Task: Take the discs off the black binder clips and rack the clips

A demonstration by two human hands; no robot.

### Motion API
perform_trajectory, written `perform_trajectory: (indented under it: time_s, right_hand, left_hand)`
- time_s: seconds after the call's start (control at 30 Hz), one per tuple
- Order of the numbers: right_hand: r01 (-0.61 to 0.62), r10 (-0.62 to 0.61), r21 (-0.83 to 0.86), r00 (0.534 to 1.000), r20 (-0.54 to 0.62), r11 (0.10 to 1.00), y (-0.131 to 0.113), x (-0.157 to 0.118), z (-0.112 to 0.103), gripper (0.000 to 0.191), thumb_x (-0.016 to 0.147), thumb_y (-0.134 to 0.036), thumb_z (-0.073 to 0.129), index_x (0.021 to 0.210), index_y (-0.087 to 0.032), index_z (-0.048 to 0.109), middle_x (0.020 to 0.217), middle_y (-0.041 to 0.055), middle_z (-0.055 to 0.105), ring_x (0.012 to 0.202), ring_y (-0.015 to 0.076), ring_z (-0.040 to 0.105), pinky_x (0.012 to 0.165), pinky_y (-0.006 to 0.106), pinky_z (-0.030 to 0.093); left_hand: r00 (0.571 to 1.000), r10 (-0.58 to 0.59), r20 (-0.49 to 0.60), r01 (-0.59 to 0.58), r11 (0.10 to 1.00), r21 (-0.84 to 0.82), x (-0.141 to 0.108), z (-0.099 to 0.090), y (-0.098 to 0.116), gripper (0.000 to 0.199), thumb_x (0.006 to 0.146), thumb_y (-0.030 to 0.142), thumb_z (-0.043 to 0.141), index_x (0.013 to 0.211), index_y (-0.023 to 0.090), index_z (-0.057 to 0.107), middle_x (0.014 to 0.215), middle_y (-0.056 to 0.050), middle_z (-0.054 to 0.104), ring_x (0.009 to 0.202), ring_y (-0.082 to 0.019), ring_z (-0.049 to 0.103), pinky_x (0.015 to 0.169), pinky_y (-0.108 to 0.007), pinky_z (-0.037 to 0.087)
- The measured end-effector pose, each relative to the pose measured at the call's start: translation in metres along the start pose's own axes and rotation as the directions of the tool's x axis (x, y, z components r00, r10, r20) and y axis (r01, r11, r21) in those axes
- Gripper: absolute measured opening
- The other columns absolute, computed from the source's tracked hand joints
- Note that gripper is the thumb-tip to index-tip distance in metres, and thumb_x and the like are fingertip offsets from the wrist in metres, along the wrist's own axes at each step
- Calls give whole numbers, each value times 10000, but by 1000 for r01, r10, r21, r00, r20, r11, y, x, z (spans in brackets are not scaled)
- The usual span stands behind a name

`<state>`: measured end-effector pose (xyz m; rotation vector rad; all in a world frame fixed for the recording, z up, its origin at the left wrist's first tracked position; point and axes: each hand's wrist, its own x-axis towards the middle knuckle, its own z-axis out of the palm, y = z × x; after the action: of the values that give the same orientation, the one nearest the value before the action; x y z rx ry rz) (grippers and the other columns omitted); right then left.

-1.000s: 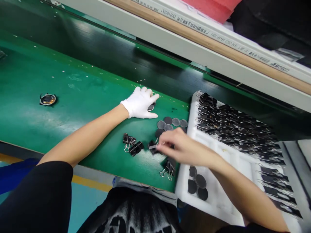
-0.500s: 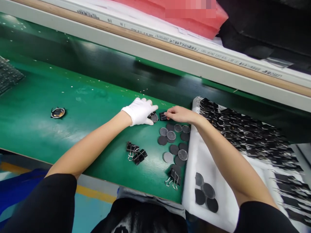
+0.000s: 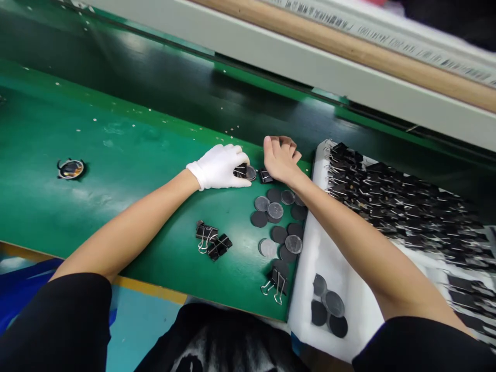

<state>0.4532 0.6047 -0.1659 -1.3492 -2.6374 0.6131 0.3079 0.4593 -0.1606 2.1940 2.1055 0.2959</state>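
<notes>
In the head camera, I see my left hand point(image 3: 222, 166), in a white glove, resting on the green table point(image 3: 34, 206). Its thumb and fingers are closed around a black binder clip point(image 3: 241, 171), and a round gray disc point(image 3: 251, 173) peeks out beside it, on the side near my right hand point(image 3: 282, 157). My two hands are apart. The right one is bare, with its fingers loose and lifted. A second black clip point(image 3: 265, 176) lies between the hands, just by the right palm. I cannot tell if the palm touches it.

Nearer to me are loose round discs point(image 3: 275, 211), some overlapping, and two clips point(image 3: 219, 247) touching each other. On the right, a white foam tray point(image 3: 296, 310) holds four dark discs point(image 3: 334, 304) and many clips point(image 3: 387, 201) in rows.
</notes>
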Motion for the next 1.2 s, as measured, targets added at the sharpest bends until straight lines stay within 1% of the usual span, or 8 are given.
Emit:
perform_trajectory:
  time_s: [0.4, 0.63, 0.73, 0.8, 0.87, 0.97, 1.07, 1.2]
  right_hand:
    - [-13, 16, 57, 998, -61, 998, 21, 11, 12, 722, 1035, -643, -16, 1421, -303, 490, 1569, 147, 390, 1540, 372, 244, 1190, 737, 160]
    - [-32, 37, 57, 995, -91, 998, 17, 10, 12, 735, 1038, -642, -6, 1413, -277, 511, 1541, 150, 425, 1518, 373, 292, 1194, 697, 196]
    - [-62, 74, 113, 992, -101, 992, 11, 4, 0, 710, 1050, -617, 22, 1361, -279, 563, 1514, 138, 482, 1486, 358, 366, 1190, 647, 266]
    - [-5, 15, 242, 999, -38, 970, 8, -5, -15, 736, 1050, -617, 7, 1294, -273, 609, 1418, 125, 583, 1378, 319, 505, 1146, 574, 380]
    - [84, -130, 425, 988, 82, 901, 10, -17, -31, 727, 1040, -673, 86, 1234, -246, 640, 1291, 118, 671, 1205, 276, 626, 1025, 475, 509]
    - [188, -351, 566, 917, 192, 802, 16, -37, -47, 580, 910, -686, 572, 1197, -193, 676, 1190, 113, 721, 997, 236, 675, 848, 369, 566]
    - [285, -423, 516, 890, 171, 808, 21, -50, -48, 478, 785, -452, 789, 1149, -149, 728, 1057, 89, 748, 836, 191, 654, 802, 339, 534]
    - [375, -426, 319, 899, 104, 870, 17, -58, -42, 297, 850, -327, 764, 1084, -145, 778, 890, 48, 745, 761, 169, 631, 742, 302, 453]
  left_hand:
    - [994, -107, 2, 107, 993, -51, 11, 8, 31, 609, 890, 644, 649, 1245, 152, 701, 1200, -161, 675, 1160, -368, 626, 961, -438, 441]
    - [994, -110, -16, 109, 993, -52, 10, 9, 32, 591, 891, 643, 649, 1215, 151, 701, 1184, -165, 686, 1155, -370, 638, 969, -441, 451]
    - [994, -100, -46, 96, 992, -83, 7, 9, 29, 615, 882, 628, 670, 1283, 163, 665, 1208, -153, 705, 1149, -349, 660, 955, -415, 480]
    - [990, -121, -73, 105, 977, -187, 4, 7, 26, 600, 899, 611, 653, 1321, 184, 635, 1219, -122, 727, 1112, -305, 688, 920, -377, 508]
    - [976, -190, -107, 145, 934, -326, 3, 3, 23, 522, 946, 605, 578, 1273, 203, 646, 1159, -86, 759, 1035, -260, 712, 870, -342, 527]
    - [933, -337, -128, 256, 870, -421, 3, -3, 21, 562, 1059, 564, 301, 1029, 184, 713, 887, -80, 769, 887, -237, 719, 847, -335, 526]
    - [918, -390, -74, 341, 870, -357, 4, -5, 20, 648, 1084, 466, 178, 990, 154, 737, 660, -78, 695, 784, -235, 703, 888, -337, 513]
    - [942, -332, -57, 315, 928, -198, 2, -4, 18, 521, 1043, 453, 337, 1270, 137, 683, 631, -70, 683, 757, -252, 690, 892, -334, 511]
